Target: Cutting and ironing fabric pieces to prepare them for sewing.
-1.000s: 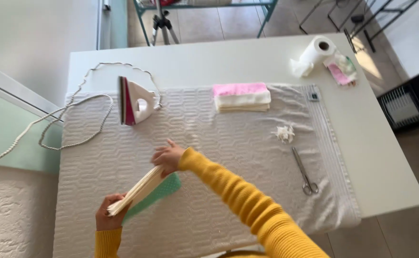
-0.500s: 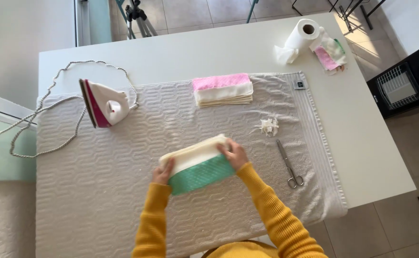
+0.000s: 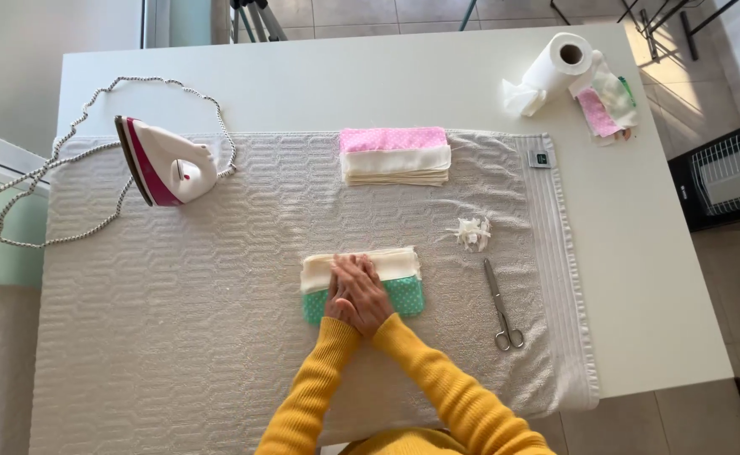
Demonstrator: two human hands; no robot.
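Note:
A folded cloth [image 3: 391, 278], cream above and green with white dots below, lies flat on the white quilted towel [image 3: 218, 337] near its middle. Both my hands press down on it, one over the other. My right hand [image 3: 366, 295] lies on top with flat fingers; my left hand [image 3: 335, 302] is mostly hidden beneath it. Yellow sleeves cover both arms. Neither hand grips anything.
A pink and white iron [image 3: 163, 162] stands at the towel's far left, its cord [image 3: 67, 160] looping off the table. A pink and cream folded stack [image 3: 395, 156], scissors [image 3: 501, 307], thread scraps [image 3: 473, 232], a paper towel roll [image 3: 555, 63] and fabric pieces [image 3: 606, 105] lie to the right.
The cloth was held edge-up in my left hand, then gripped at both ends. Now it lies flat on the towel with my hands stacked on its middle.

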